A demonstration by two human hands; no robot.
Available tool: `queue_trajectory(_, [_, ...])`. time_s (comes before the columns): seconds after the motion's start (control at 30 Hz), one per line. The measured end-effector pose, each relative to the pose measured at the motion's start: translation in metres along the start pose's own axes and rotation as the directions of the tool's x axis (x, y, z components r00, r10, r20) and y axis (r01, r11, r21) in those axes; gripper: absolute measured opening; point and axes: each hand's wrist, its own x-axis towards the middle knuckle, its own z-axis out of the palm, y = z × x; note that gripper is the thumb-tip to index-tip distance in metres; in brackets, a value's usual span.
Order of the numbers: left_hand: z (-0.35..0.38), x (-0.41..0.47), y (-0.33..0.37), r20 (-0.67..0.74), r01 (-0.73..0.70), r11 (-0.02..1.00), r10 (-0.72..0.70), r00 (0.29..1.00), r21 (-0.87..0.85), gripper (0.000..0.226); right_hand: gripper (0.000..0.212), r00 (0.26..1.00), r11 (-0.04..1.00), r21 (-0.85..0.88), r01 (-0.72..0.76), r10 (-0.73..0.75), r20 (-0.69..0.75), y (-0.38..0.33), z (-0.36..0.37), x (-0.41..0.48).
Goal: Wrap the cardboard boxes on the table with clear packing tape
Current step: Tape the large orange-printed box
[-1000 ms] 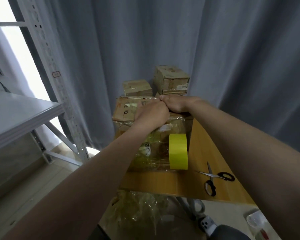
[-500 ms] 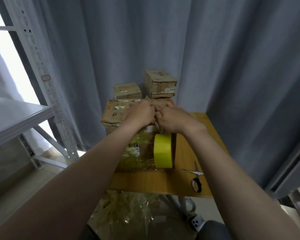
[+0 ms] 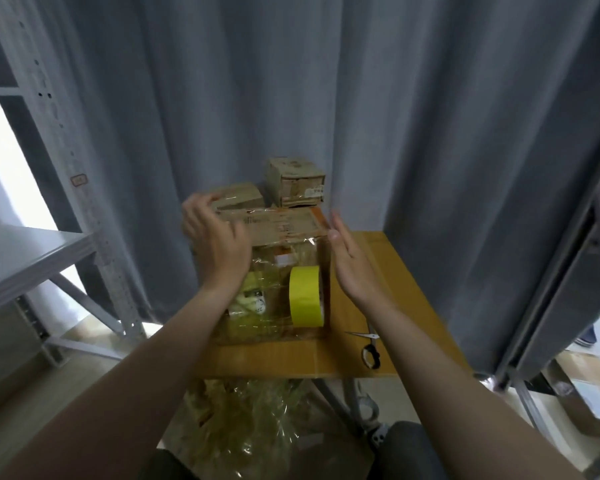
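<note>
head view | cardboard box [image 3: 281,226] mid-desk [image 3: 388,299], tape roll [image 3: 305,296] upright against its taped front | left hand [image 3: 215,237] over left top corner, grip unclear (blur) | right hand [image 3: 347,261] flat, released, beside right face | step: probably repositioning the box | next: grip both sides firmly, turn

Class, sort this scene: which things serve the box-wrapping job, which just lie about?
In the job: large cardboard box, flat small box, cube-shaped small box, yellow tape roll, scissors.
Lying about: metal shelving, crumpled clear film below table.
</note>
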Motion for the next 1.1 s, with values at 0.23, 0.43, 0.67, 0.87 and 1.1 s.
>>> queue_trajectory(0.23, [-0.016,-0.039,-0.030,0.127,0.787,0.599,-0.778,0.616,-0.150,0.027,0.060,0.923,0.907,0.213,-0.364,0.381,-0.044,0.035,0.016,-0.014])
queue_trajectory(0.43, [-0.023,-0.035,-0.006,0.194,0.611,0.791,-0.595,0.780,-0.029,0.027,0.051,0.970,0.935,0.285,-0.209,0.235,-0.061,0.032,0.016,-0.026])
queue_trajectory(0.67, [-0.037,0.012,0.023,0.319,0.392,0.859,-0.492,0.810,0.329,0.048,0.064,0.984,0.937,0.344,-0.065,0.117,-0.132,0.007,0.015,-0.031])
queue_trajectory(0.87, [-0.022,0.034,-0.025,0.439,0.470,0.766,-0.639,0.632,0.438,0.097,0.090,0.963,0.950,0.160,-0.267,0.269,0.012,0.018,0.018,-0.004])
queue_trajectory(1.1, [0.005,0.011,-0.093,0.598,0.357,0.705,-0.709,0.373,0.614,0.139,0.076,0.902,0.926,0.154,-0.345,0.282,0.327,0.019,0.025,-0.006])
